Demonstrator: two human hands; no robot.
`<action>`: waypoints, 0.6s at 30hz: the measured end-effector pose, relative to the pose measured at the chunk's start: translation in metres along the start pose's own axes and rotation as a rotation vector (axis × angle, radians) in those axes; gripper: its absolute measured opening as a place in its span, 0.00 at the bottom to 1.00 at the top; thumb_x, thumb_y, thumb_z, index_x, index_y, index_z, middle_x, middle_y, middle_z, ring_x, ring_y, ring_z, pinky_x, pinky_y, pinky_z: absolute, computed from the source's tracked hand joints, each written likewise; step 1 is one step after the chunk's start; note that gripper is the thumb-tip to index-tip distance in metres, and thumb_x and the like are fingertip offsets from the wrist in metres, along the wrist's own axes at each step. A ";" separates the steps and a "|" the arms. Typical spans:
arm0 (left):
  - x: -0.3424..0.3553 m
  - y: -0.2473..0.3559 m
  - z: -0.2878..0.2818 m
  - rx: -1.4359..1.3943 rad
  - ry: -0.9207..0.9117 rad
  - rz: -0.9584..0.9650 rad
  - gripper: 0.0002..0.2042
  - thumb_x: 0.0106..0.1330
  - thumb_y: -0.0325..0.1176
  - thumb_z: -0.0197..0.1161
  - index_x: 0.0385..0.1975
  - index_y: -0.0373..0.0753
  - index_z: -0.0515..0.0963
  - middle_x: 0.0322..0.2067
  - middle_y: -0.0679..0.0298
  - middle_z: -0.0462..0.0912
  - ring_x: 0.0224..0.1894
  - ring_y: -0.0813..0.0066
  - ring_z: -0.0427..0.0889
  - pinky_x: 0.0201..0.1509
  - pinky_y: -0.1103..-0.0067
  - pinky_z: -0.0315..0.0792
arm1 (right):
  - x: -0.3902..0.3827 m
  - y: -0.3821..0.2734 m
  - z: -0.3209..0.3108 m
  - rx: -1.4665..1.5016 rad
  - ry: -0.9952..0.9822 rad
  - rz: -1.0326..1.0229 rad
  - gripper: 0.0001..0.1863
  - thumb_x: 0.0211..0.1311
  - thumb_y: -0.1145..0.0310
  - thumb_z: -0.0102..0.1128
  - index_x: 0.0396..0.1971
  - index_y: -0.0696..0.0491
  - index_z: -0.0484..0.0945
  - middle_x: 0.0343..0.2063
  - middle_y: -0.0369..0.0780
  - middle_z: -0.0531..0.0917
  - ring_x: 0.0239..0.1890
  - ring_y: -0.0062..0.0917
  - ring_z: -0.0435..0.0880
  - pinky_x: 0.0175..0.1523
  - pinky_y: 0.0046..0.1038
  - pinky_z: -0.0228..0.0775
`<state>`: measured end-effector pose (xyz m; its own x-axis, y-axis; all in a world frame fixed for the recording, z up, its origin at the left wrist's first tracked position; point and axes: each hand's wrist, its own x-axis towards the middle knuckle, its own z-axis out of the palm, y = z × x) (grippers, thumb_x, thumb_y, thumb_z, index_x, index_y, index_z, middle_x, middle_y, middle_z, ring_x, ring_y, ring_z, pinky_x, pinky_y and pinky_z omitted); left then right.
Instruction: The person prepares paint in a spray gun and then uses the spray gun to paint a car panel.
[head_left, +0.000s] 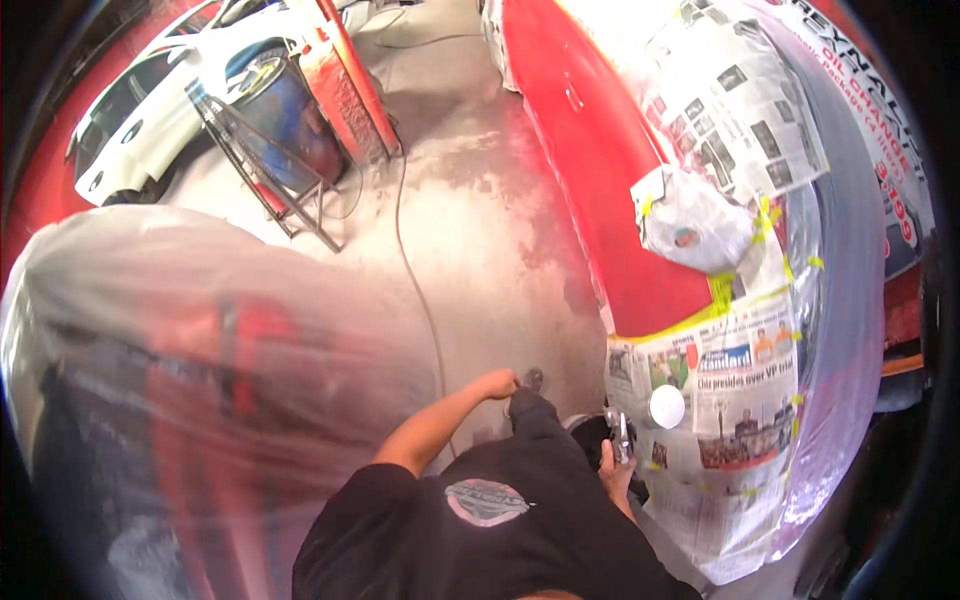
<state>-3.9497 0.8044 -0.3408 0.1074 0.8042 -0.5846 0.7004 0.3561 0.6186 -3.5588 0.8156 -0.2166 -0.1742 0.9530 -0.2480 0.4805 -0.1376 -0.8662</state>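
Below, the right hand [615, 468] gripped a small metal tool [622, 438] beside the newspaper-masked red car [600, 170]; the left hand [497, 384] looked closed, empty or not unclear; overspray could slip past loose masking.

White car [135, 110] and blue barrel [290, 115] stand well apart from newspaper masking [735, 390].

A slim silver spray gun [622, 440] stands upright in the right hand [612, 472], just beside the newspaper-masked red car [600, 170]. A small dark object [533, 378] sits at the left hand's [497, 383] fingertips, farther from that car.
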 end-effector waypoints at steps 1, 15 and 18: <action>0.022 0.008 -0.027 -0.051 -0.015 0.040 0.19 0.66 0.34 0.54 0.54 0.42 0.84 0.53 0.45 0.84 0.58 0.47 0.81 0.65 0.60 0.72 | 0.014 0.001 0.002 -0.015 0.028 -0.017 0.15 0.68 0.65 0.62 0.34 0.65 0.79 0.25 0.48 0.81 0.26 0.33 0.77 0.35 0.39 0.70; 0.049 -0.210 -0.272 -0.232 0.074 -0.520 0.14 0.63 0.32 0.57 0.38 0.38 0.89 0.32 0.52 0.89 0.36 0.56 0.89 0.37 0.59 0.85 | 0.161 -0.012 0.139 -0.171 -0.221 -0.112 0.17 0.77 0.60 0.44 0.58 0.49 0.58 0.54 0.41 0.56 0.54 0.38 0.54 0.56 0.50 0.58; 0.053 -0.273 -0.304 -0.358 0.065 -0.469 0.13 0.63 0.33 0.58 0.40 0.38 0.89 0.29 0.52 0.88 0.28 0.59 0.88 0.26 0.60 0.84 | 0.194 0.009 0.189 -0.154 -0.301 0.075 0.25 0.81 0.57 0.34 0.72 0.43 0.47 0.70 0.38 0.45 0.70 0.39 0.42 0.68 0.57 0.52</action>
<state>-4.3499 0.8942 -0.3809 -0.2072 0.5457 -0.8119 0.3796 0.8098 0.4474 -3.7504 0.9483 -0.3542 -0.3680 0.8163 -0.4452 0.6219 -0.1399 -0.7705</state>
